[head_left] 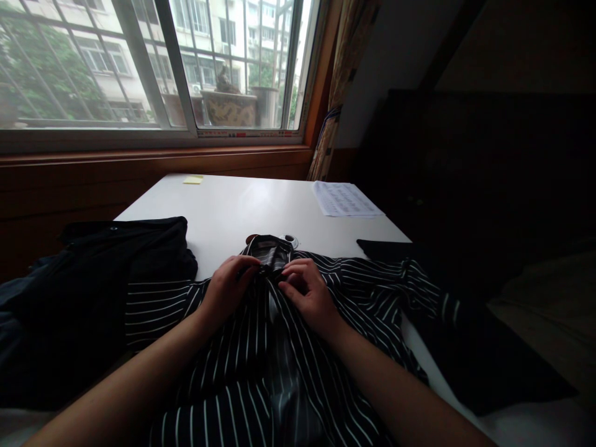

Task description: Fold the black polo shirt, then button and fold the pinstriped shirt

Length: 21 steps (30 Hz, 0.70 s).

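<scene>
A black shirt with thin white stripes lies spread on the white table, collar toward the window. My left hand pinches the shirt front just below the collar, fingers curled on the cloth. My right hand pinches the opposite edge of the same opening, fingertips almost meeting the left ones. What sits between the fingertips is too dark to make out.
A dark garment is heaped at the table's left. Another dark cloth lies to the right. A printed sheet of paper and a yellow sticky note lie at the far side, below the window.
</scene>
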Available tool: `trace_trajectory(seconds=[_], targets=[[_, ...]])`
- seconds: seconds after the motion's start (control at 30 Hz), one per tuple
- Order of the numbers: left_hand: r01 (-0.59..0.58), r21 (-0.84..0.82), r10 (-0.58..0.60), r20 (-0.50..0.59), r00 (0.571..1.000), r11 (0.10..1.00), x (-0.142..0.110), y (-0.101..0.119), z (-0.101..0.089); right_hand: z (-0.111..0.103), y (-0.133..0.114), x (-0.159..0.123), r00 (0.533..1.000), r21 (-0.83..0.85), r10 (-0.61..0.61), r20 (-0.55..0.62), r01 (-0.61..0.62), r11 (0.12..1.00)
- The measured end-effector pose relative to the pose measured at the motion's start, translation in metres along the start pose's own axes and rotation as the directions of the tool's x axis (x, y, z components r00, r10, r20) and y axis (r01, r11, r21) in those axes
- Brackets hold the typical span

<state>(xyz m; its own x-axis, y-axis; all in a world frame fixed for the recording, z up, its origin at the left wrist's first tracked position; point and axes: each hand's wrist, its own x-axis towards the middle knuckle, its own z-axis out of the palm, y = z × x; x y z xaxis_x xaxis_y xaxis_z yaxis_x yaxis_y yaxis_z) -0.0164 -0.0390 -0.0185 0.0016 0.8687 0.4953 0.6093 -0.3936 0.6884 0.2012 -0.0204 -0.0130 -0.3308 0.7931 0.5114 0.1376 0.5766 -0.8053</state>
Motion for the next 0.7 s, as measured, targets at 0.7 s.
trace_trajectory(seconds=[0.7], targets=[[0.002,0.153,-0.011,0.059,0.998,0.988,0.0027,-0.0099,0.0037,-0.0022,0.0003,-0.0023,0.989,-0.095,0.076,0.126,-0.064,0.993]])
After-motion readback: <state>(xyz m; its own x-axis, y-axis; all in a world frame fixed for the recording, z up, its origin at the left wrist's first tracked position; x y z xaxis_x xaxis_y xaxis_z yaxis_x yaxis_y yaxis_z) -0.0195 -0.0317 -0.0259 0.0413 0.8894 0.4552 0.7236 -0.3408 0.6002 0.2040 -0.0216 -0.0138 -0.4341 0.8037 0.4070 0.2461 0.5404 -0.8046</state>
